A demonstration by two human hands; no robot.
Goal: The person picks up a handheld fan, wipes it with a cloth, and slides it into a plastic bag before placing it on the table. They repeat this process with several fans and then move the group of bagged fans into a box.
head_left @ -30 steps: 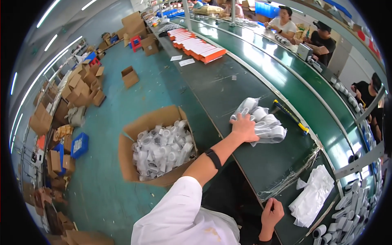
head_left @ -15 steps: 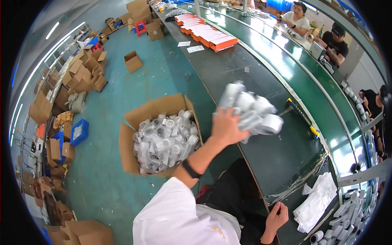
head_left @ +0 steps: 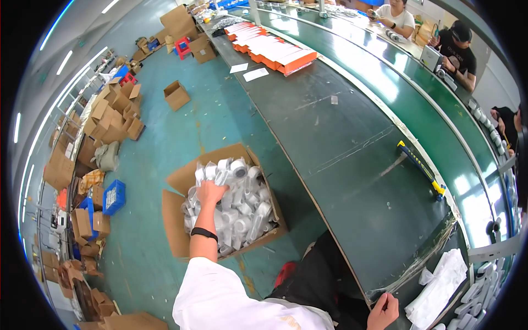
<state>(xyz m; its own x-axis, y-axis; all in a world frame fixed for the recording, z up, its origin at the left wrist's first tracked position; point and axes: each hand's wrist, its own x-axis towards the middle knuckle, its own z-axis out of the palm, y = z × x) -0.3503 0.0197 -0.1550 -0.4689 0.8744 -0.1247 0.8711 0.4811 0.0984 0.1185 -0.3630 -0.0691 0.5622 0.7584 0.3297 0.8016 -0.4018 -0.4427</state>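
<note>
My left hand (head_left: 210,192), with a black band on its wrist, is over the cardboard box (head_left: 175,223) on the floor. Its fingers are closed on a bunch of bagged white cylindrical devices (head_left: 224,171) at the top of the pile; the fingertips are partly hidden among the bags. More devices in clear plastic bags (head_left: 242,212) fill the box below. At the near edge of the dark table, my right hand (head_left: 384,312) is curled into a loose fist, and nothing shows in it. Close by lies a stack of white plastic bags (head_left: 438,291).
A yellow-and-black tool (head_left: 422,171) rests on the dark table (head_left: 335,165), beside the green conveyor (head_left: 385,71). Orange-and-white flat boxes (head_left: 275,52) lie farther along. A bundle of thin strands (head_left: 421,258) borders the white bags. Other people work across the conveyor.
My left hand has swung left from above the table to the box, carrying the bunch of bagged devices. My right hand stays curled at the table edge.
</note>
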